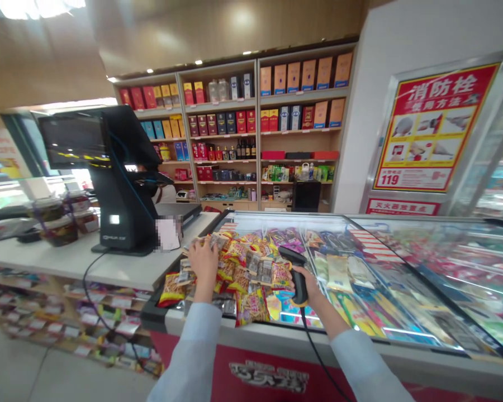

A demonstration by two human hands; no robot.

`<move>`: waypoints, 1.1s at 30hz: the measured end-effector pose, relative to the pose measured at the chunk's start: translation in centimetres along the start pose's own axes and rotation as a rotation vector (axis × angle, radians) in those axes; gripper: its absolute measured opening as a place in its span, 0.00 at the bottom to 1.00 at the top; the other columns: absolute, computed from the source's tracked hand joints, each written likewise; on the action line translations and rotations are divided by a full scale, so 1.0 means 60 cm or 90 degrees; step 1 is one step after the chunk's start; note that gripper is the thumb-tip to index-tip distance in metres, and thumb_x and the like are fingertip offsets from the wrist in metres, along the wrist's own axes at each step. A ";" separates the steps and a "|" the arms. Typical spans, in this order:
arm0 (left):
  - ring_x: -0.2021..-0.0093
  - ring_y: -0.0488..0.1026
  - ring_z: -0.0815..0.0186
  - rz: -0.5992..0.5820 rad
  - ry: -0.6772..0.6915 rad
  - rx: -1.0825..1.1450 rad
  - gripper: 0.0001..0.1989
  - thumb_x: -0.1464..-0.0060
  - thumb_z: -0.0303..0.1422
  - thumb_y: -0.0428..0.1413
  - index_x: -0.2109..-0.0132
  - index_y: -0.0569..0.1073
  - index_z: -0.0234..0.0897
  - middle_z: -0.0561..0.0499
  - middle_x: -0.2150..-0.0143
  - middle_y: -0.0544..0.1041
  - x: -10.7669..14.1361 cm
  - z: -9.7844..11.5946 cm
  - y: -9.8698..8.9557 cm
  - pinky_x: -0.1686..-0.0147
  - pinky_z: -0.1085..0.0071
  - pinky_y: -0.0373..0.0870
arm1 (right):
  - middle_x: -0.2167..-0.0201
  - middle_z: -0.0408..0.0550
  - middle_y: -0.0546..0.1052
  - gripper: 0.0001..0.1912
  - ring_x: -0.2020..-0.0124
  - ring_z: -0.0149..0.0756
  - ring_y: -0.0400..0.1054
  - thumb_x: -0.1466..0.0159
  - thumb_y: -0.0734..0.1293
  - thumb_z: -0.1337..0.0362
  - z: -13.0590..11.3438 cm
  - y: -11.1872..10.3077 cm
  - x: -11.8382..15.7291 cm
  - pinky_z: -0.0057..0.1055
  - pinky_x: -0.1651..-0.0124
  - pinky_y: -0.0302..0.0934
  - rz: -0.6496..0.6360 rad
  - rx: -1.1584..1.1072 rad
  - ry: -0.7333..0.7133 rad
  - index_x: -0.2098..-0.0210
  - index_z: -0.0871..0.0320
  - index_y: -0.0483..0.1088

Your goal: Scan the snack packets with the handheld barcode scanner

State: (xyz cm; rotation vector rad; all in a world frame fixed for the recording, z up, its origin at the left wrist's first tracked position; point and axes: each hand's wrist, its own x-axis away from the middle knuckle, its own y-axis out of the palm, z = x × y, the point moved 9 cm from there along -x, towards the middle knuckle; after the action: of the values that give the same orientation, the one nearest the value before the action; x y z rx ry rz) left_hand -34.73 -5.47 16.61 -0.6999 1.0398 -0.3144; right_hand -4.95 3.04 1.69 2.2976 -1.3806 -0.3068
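A heap of snack packets [251, 304], in red-and-yellow bags and clear wrappers with dark contents, lies on the glass top of a chest freezer [385, 301]. At the heap's far left, my left hand [204, 258] bends its fingers over a clear snack packet [220, 240]; its fingertips are partly hidden. My right hand [308, 283] is wrapped round the grip of a black barcode scanner [298, 276]. The scanner's head points left above the heap's right side, and its cord hangs down the freezer front.
On the white counter [79, 268] at left stands a black checkout terminal [128, 184], with lidded tubs [58, 218] beside it. A cable loops down past the counter's snack shelves [109, 324]. Shelves of boxes and bottles [235, 123] line the back wall. A red poster [436, 128] hangs at right.
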 end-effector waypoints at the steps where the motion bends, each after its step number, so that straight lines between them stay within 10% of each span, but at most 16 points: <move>1: 0.50 0.66 0.51 0.010 0.007 0.012 0.20 0.42 0.37 0.48 0.45 0.73 0.37 0.39 0.50 0.73 0.005 0.000 0.001 0.50 0.55 0.63 | 0.89 0.42 0.66 0.17 0.87 0.26 0.59 0.46 0.66 0.51 0.008 -0.001 -0.001 0.23 0.83 0.54 0.001 0.009 0.007 0.80 0.59 0.67; 13: 0.45 0.63 0.50 0.051 0.029 0.092 0.20 0.41 0.37 0.46 0.47 0.74 0.36 0.39 0.45 0.70 0.028 0.002 0.003 0.46 0.52 0.61 | 0.87 0.42 0.66 0.14 0.86 0.27 0.58 0.47 0.66 0.53 0.019 0.002 0.002 0.23 0.84 0.52 -0.018 -0.063 0.054 0.79 0.58 0.66; 20: 0.45 0.63 0.50 0.061 0.026 0.097 0.26 0.42 0.37 0.46 0.40 0.63 0.26 0.34 0.46 0.69 0.012 0.046 -0.048 0.45 0.53 0.59 | 0.88 0.40 0.64 0.14 0.86 0.26 0.57 0.49 0.68 0.54 -0.034 -0.004 0.022 0.22 0.85 0.52 0.012 -0.104 -0.045 0.79 0.57 0.65; 26: 0.45 0.64 0.50 0.045 0.099 0.222 0.24 0.43 0.37 0.47 0.42 0.63 0.28 0.36 0.46 0.70 0.051 0.210 -0.091 0.44 0.54 0.58 | 0.88 0.40 0.65 0.14 0.87 0.27 0.57 0.48 0.67 0.53 -0.142 -0.067 0.101 0.23 0.86 0.52 0.059 -0.100 -0.112 0.78 0.57 0.64; 33: 0.48 0.65 0.53 -0.120 0.277 0.356 0.19 0.41 0.34 0.48 0.45 0.66 0.29 0.38 0.48 0.71 0.219 0.486 -0.055 0.46 0.59 0.61 | 0.82 0.38 0.68 0.10 0.86 0.26 0.59 0.49 0.68 0.59 -0.298 -0.209 0.279 0.23 0.85 0.55 0.169 -0.088 -0.295 0.70 0.56 0.66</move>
State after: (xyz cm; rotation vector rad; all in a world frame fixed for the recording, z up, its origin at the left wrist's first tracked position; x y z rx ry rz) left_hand -2.68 -4.11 19.17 -0.2206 1.2210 -0.9121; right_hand 20.06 -2.05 12.01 1.9727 -1.7971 -0.8590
